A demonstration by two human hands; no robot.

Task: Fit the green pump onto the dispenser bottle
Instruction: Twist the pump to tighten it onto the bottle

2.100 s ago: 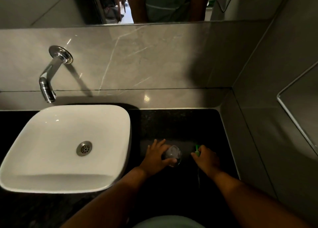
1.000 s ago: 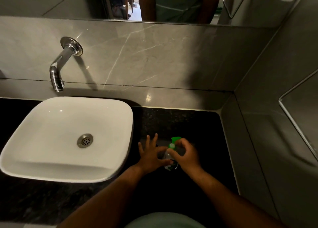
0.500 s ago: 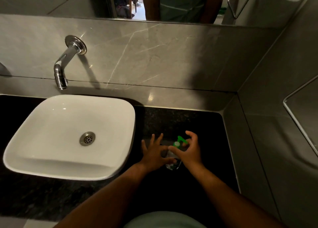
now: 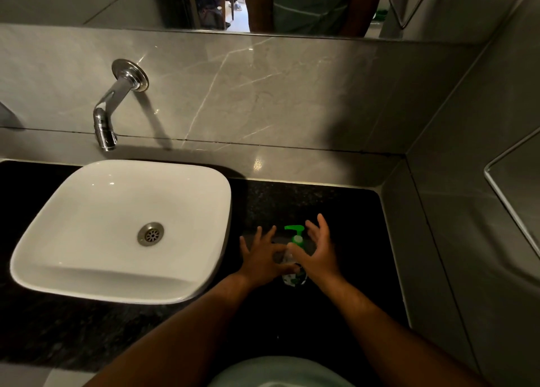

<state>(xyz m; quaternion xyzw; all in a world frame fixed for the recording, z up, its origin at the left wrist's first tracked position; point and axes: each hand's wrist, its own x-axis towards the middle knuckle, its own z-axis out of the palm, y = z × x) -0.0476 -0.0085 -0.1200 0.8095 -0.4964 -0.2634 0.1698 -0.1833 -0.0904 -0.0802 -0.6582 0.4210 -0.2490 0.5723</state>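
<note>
To the left of both hands sits the white basin [image 4: 122,228], well apart from the work, and under the hands runs the dark counter [image 4: 344,211] on which the job is done. Between the two hands stands the clear dispenser bottle [image 4: 293,277], upright on the counter, with the green pump [image 4: 294,232] already sitting on its neck, spout pointing left, away from the right hand.

Our left hand [image 4: 263,259] is spread wide; its thumb looks to reach across the bottle's shoulder, so we judge it steadies the body rather than clasps it, though the contact is partly hidden. Our right hand [image 4: 318,253] is half open, thumb and forefinger at the pump's collar, the other fingers fanned up and free — whether the pinch is truly closed on the collar we cannot tell.

The step in hand, as we read it, is screwing the collar down. To do it well we should press the bottle firmly to the counter with the left hand so it cannot spin, keep the pump stem straight above the neck, and turn only the collar with the right fingertips — short turns, regripping between them. If it binds early, back off and restart the thread rather than force it.
</note>
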